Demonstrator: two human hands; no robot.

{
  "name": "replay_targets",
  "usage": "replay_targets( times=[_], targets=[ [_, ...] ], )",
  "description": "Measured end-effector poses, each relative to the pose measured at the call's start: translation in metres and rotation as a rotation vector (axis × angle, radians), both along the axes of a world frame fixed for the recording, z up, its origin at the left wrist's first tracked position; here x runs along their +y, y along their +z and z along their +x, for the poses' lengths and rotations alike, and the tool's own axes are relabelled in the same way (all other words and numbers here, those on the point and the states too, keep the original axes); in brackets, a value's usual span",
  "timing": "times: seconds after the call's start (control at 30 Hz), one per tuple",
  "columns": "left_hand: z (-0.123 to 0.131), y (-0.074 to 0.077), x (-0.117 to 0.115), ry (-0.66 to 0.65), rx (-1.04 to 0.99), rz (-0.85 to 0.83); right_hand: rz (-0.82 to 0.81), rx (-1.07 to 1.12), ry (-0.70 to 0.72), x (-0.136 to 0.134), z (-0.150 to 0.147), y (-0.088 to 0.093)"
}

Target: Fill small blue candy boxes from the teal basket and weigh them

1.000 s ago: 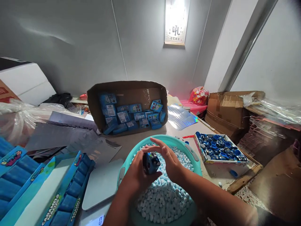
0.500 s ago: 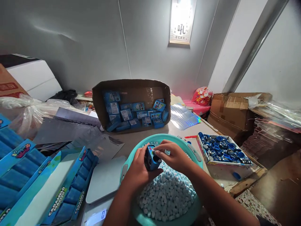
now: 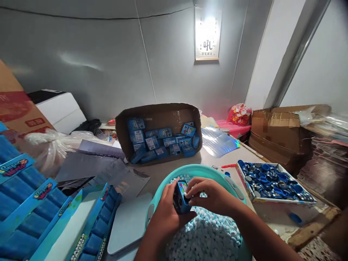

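Note:
My left hand (image 3: 170,208) is wrapped round a small blue box (image 3: 181,206) with a printed label on its upper face and dark sides. It tilts above a turquoise tub (image 3: 165,181). My right hand (image 3: 208,194) is closed in a pinch at the box's right edge. A small pale candy (image 3: 186,195) shows at its fingertips, partly covered by them. Below both hands, the tub holds a heap of pale blue and white candies (image 3: 206,235).
An open carton (image 3: 157,108) of blue boxes leans at the back. Blue display trays (image 3: 76,217) and a scale (image 3: 130,221) stand left. A shallow box of blue caps (image 3: 272,181) lies right, with a loose cap (image 3: 295,218) near the table edge.
The view has shifted, so the surroundings sit lower. Both hands remain at the blue box over the tub; the right fingers have moved slightly along its edge.

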State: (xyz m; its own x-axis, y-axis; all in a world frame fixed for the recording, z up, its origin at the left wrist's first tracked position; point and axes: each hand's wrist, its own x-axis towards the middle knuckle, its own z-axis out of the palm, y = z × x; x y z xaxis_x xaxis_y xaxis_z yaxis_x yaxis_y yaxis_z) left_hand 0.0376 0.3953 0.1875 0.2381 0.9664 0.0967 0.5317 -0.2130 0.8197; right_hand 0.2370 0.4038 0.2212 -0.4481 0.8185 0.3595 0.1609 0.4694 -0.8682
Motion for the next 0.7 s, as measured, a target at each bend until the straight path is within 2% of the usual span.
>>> replay_targets(
  times=[0.1,0.27,0.7],
  targets=[
    [0.0004,0.0007,-0.0017,-0.002,0.008,0.0,-0.047,0.025,0.004,0.0007,-0.0011,-0.0007],
    [0.0021,0.0016,-0.0041,0.006,-0.008,-0.002,-0.114,-0.015,-0.092,0.0011,0.0,-0.0054],
    [0.0022,0.0037,-0.0044,0.016,0.029,-0.014,-0.102,-0.043,-0.211,0.0002,-0.0016,-0.0036]
  ],
)
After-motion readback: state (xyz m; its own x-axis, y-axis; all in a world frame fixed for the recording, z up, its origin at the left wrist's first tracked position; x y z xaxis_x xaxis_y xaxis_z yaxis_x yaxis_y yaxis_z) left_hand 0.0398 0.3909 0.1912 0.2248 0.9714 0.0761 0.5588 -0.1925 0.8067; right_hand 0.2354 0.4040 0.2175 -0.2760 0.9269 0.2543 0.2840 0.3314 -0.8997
